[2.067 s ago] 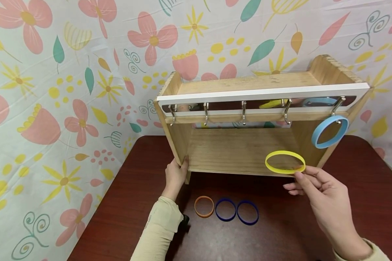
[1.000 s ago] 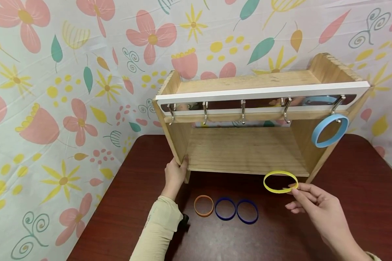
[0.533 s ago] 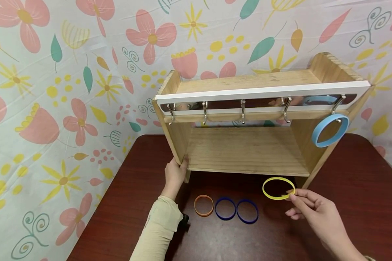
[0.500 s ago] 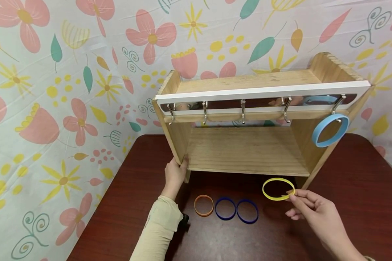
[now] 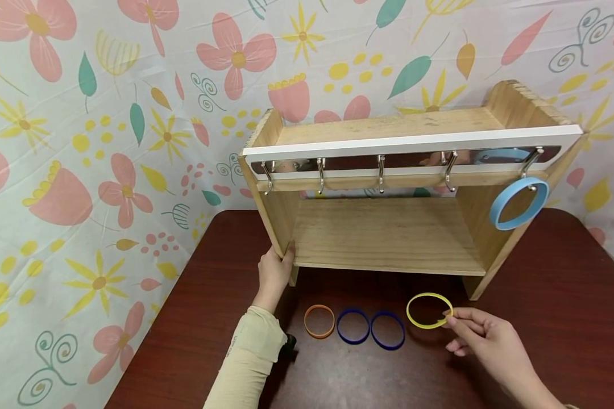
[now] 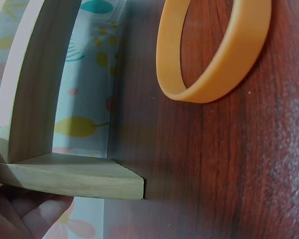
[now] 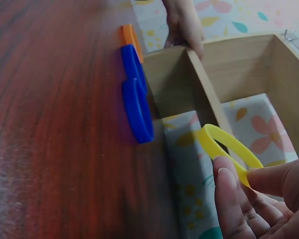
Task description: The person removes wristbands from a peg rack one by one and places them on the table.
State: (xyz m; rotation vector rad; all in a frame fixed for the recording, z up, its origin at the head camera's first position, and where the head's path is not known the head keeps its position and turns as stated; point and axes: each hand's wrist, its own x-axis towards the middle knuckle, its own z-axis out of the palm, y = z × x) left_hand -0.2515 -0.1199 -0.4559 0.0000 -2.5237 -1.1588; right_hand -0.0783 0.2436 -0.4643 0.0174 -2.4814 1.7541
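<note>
Between thumb and fingers my right hand (image 5: pixel 491 341) pinches a yellow wristband (image 5: pixel 413 320), held just in front of the shelf's lower right. My left hand (image 5: pixel 273 275) grips the lower left side of a wooden shelf (image 5: pixel 384 233); the left wrist view shows its fingers (image 6: pixel 45 214) behind the side board. From the rightmost metal hook (image 5: pixel 531 162) hangs a light blue wristband (image 5: pixel 497 211). Lying on the table in a row are an orange wristband (image 5: pixel 307 329) and two dark blue wristbands, one (image 5: pixel 353 343) beside the other (image 5: pixel 388 347). The yellow band is to their right.
The dark red wooden table (image 5: pixel 184 341) carries the shelf. Several hooks line a shiny strip (image 5: pixel 353 164) on the shelf's white front rail (image 5: pixel 414 142). Behind stands a flower-patterned cloth (image 5: pixel 153 113).
My right hand has brought the yellow wristband down and left, from in front of the shelf's opening to low over the table. My left hand stays on the shelf.
</note>
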